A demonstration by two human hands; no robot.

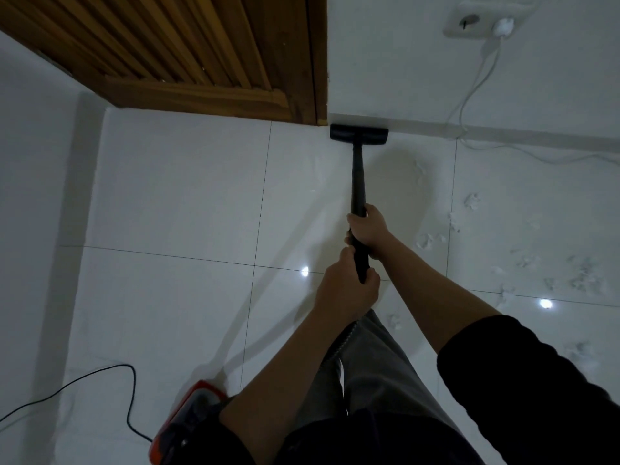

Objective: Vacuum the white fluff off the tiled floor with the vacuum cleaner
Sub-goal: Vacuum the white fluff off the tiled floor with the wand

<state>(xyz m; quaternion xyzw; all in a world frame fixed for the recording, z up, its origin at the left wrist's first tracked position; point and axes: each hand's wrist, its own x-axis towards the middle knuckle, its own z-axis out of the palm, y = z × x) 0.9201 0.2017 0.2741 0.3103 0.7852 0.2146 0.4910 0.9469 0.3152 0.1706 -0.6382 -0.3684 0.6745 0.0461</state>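
head view shows the white fluff [523, 260] scattered in tufts over the right middle of the frame, on the glossy tiled floor [174, 196], with a stray clump lower centre beside the trouser leg. none of it lies under the floor nozzle [359, 134], which sits at upper centre against the base of the wall, just right of the wooden door [188, 52]. the black wand [357, 182] runs almost straight up the frame from the hands to the nozzle, so its long axis points at the wall while the fluff lies off to its right. the right hand [367, 231] grips the wand higher up, fingers curled round it; the left hand [345, 290] wraps the lower end just below. the right hand is the nearer one to the tufts. judging from this, the next stroke needs the nozzle pulled back and swung rightward. the orange vacuum cleaner [191, 421] body sits at lower left with its black cord [100, 374]; a white cable [476, 92] trails from a wall socket [483, 20] at upper right.
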